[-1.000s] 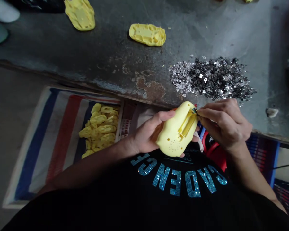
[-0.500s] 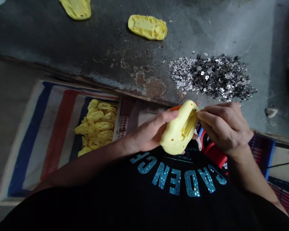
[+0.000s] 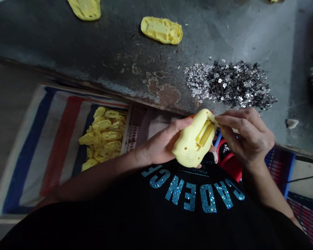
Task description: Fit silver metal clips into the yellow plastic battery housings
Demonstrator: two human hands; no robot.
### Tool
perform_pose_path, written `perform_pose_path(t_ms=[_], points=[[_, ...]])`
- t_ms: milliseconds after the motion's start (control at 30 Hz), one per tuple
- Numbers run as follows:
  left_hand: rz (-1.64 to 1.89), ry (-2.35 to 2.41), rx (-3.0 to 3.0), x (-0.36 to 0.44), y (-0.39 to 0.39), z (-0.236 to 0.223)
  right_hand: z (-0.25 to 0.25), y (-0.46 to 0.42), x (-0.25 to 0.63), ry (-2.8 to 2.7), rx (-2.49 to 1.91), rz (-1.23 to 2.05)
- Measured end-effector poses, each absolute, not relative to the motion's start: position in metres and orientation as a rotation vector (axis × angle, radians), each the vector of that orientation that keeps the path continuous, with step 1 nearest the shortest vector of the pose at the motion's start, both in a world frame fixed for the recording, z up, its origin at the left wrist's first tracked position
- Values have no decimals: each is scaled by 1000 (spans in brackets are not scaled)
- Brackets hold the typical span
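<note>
The yellow casing is in front of my chest, just off the near edge of the table, tilted with its narrower end up and to the right. Its long open slot faces me, and a cluster of small holes dots the lower end. My left hand grips the casing from the side, thumb along its edge and fingers wrapped behind. My right hand is at the slot's upper end, fingers bent inward with the tips right by the rim (whether they pinch anything, I can't tell; they hide it themselves).

Just beyond, on the worn table, lies a heap of small shiny metal pieces. Farther back sits a yellow half-shell, hollow side up, and to its left another yellow part, cut off by the top of my view. Below the table, to my left, yellow pieces are piled on a striped sheet. Beneath my right wrist there's something red, with a blue crate beside it.
</note>
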State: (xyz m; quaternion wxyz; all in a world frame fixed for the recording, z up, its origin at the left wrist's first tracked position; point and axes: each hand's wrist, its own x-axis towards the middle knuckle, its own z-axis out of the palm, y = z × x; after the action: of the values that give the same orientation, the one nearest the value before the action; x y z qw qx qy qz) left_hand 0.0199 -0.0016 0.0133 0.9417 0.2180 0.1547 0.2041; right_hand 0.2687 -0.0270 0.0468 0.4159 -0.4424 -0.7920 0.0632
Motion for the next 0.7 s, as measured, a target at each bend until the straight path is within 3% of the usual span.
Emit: perform_pose_path(t_ms=[233,467,700], points=[[572,428,504,22,-9,20,46,-13,278,-1720,-1180,955],[574,432,505,20,-10,19,52,-18,269,-1934,-1129,470],[551,454,493,22,-11,12,49,-18,266,-2015,-1186,407]])
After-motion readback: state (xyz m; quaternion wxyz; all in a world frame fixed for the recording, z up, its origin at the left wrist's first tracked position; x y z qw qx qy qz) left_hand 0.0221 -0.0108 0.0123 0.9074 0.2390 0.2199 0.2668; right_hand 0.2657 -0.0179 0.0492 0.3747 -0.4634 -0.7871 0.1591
